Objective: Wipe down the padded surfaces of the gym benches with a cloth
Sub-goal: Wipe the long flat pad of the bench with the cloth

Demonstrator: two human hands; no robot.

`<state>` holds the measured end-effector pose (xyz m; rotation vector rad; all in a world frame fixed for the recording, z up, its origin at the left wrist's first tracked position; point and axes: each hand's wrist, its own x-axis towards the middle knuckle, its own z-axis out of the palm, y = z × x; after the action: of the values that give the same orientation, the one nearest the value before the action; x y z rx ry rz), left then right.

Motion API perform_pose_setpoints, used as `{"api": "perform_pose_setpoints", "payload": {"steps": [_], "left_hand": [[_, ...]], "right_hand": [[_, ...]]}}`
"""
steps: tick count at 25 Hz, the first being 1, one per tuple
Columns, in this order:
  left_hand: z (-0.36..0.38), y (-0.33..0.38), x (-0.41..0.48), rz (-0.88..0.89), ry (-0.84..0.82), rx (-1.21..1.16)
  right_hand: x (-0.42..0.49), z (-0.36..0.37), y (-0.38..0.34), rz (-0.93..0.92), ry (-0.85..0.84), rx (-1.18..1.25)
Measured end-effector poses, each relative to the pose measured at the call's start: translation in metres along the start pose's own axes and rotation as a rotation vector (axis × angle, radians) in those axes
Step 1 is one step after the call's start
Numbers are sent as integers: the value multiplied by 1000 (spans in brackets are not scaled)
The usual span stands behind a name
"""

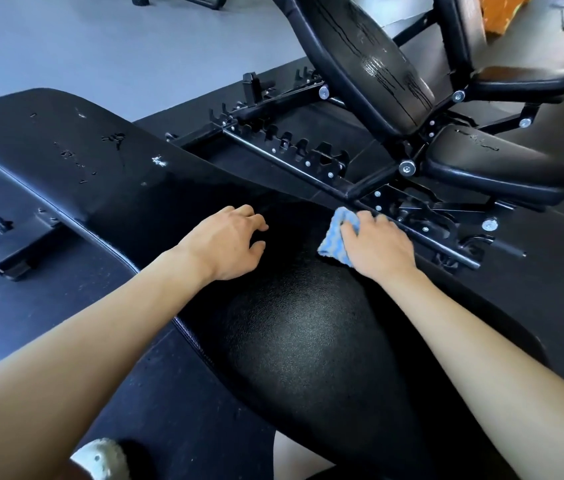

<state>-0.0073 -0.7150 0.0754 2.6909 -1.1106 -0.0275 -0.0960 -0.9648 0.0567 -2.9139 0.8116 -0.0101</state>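
A long black padded flat bench (107, 174) runs from upper left to lower right under my arms; its far end has small cracks and white specks. My right hand (377, 245) presses a blue cloth (334, 242) flat against the pad's right edge, fingers spread over it. My left hand (228, 242) rests on the pad to the left of the cloth, fingers loosely bent, holding nothing. A second bench stands beyond, with a cracked tilted backrest (370, 60) and a seat pad (495, 168).
The adjustable bench's black steel frame (294, 157) with notched rails lies just past the flat bench's right edge. A third pad (523, 79) sits at upper right. Black rubber mat (31, 306) and grey floor (100, 46) surround the benches. A shoe tip (104, 459) shows at bottom left.
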Motion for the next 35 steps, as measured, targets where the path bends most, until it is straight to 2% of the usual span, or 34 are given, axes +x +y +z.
{"api": "perform_pose_setpoints", "payload": {"steps": [2,4,7,9,10,13,15,17,20,22,23,25,27,29,30,32,35], "left_hand": [[-1,0,0,10,-9,3],[-1,1,-1,14,-15,12],[-1,2,-3,24,-25,17],[-4,-1,-5,16,-50,-25],[-6,-3,-6,22,-67,-37],[-17,-13,-14,39,-78,-29],[-23,-21,-20,9,-60,-27],[-26,-27,-26,-34,-28,5],[-28,-34,-33,-106,23,25],[-30,-36,-35,-143,40,15],[-31,-37,-36,-156,46,14],[-34,-40,-36,-175,64,18],[-36,-43,-38,-201,62,7],[-37,-47,-42,-222,67,2],[-38,-49,-42,-231,76,3],[-39,-51,-42,-251,86,1],[-40,-50,-38,-273,77,-18]], "right_hand": [[10,-1,-7,148,-11,-44],[20,4,-45,172,-28,-87],[13,23,-104,-134,30,-134],[6,26,-101,-344,9,-114],[8,24,-88,-387,15,-90],[18,19,-55,-231,34,-56],[23,20,-67,-79,22,-91],[16,22,-100,-93,14,-107],[-15,25,-136,-445,-18,-36],[-33,24,-131,-672,-69,2],[-33,21,-121,-727,-79,0],[-14,19,-100,-665,-53,-64],[9,17,-90,-438,-31,-88],[19,23,-108,-268,-13,-74],[17,26,-124,-250,-6,-68],[0,29,-151,-350,-7,-47],[-33,26,-157,-623,-65,-10]]}}
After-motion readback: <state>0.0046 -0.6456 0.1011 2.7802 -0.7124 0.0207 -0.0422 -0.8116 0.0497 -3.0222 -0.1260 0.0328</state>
